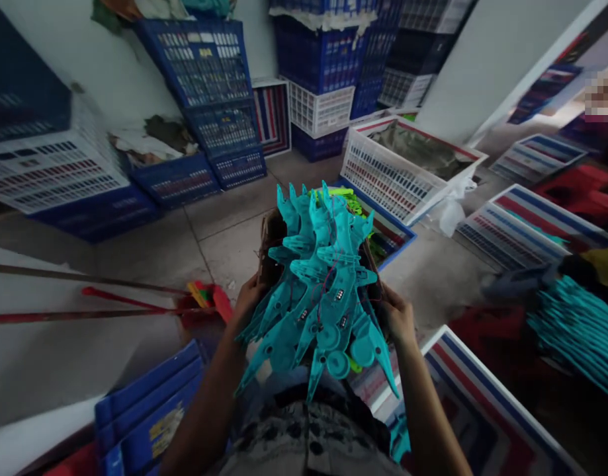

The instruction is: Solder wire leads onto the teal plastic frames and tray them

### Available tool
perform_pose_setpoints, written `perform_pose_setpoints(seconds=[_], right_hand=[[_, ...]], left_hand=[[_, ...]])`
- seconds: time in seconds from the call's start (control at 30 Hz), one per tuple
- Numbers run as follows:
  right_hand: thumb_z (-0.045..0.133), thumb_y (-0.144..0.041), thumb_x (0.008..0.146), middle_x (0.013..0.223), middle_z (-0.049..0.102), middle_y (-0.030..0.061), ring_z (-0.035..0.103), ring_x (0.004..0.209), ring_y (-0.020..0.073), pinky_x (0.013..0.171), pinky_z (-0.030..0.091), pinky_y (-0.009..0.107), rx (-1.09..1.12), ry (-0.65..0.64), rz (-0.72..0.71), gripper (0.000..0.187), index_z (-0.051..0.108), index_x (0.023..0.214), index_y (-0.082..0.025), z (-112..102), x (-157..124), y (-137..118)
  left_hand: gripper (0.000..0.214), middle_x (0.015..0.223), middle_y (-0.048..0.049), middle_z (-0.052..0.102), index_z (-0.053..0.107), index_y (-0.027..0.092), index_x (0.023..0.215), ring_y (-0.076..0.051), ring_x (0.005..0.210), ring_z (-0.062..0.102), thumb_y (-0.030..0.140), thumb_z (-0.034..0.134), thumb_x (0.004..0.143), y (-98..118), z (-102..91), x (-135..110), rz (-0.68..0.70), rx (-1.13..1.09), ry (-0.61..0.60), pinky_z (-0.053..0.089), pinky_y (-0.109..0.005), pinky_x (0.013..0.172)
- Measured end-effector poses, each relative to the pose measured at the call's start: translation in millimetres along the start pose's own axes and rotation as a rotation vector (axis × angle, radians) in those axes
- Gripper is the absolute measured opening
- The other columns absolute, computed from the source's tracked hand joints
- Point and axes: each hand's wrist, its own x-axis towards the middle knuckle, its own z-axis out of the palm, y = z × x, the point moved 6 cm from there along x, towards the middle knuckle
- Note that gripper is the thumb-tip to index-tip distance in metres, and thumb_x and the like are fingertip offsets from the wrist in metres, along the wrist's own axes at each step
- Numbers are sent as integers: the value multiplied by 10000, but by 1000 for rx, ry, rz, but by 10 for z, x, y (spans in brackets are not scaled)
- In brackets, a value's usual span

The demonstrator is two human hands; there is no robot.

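Note:
In the head view I hold a brown box [270, 239] in front of my body, its walls mostly hidden by what lies in it. Teal plastic parts [328, 264] with pointed ends are heaped above its rim. Thin reddish wires and small metal pieces show on some of them. My left hand [249, 301] is closed on the box's left side, and my right hand [399, 316] grips the right side. The fingertips of both hands are partly hidden.
Stacked blue crates [209, 125] line the back wall. A white crate [393, 168] and a blue crate [405, 241] with green parts stand ahead right. Long poles [85, 316] reach in from the left. More teal parts [581, 330] lie at right, and a striped-lined crate [487, 403] stands near my right arm.

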Motion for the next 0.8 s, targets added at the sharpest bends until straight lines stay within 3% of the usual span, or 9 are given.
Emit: perform_pose_setpoints(seconds=[0.23, 0.4, 0.6, 0.8], right_hand=[[671, -325, 628, 1128, 724, -1, 638, 1114, 298, 987, 489, 428, -15, -112, -44, 608, 676, 1225, -211, 803, 918, -295], [702, -331, 615, 1132, 724, 32, 638, 1127, 310, 987, 497, 436, -19, -216, -84, 593, 697, 1193, -198, 1282, 1381, -420], [708, -334, 639, 1170, 709, 24, 640, 1117, 296, 1000, 489, 440, -72, -492, -96, 590, 682, 1213, -202, 1868, 1721, -480], [687, -307, 648, 1144, 719, -22, 635, 1121, 277, 1011, 477, 393, -212, -799, -193, 539, 705, 1181, -232, 2283, 1784, -544]], left_hand=[[543, 871, -26, 735, 702, 156, 1060, -215, 743, 653, 281, 641, 535, 330, -441, 550, 64, -43, 128, 506, -284, 691], [550, 821, -27, 719, 692, 142, 1058, -199, 677, 618, 290, 635, 532, 388, -762, 626, 85, -99, 235, 483, -282, 658], [510, 779, -21, 710, 714, 140, 1000, -210, 718, 625, 286, 668, 513, 123, -1052, 278, 50, -242, 514, 480, -287, 696], [552, 862, -23, 737, 715, 141, 1068, -221, 784, 648, 246, 698, 527, -341, -897, -437, 33, -420, 796, 508, -293, 737]])
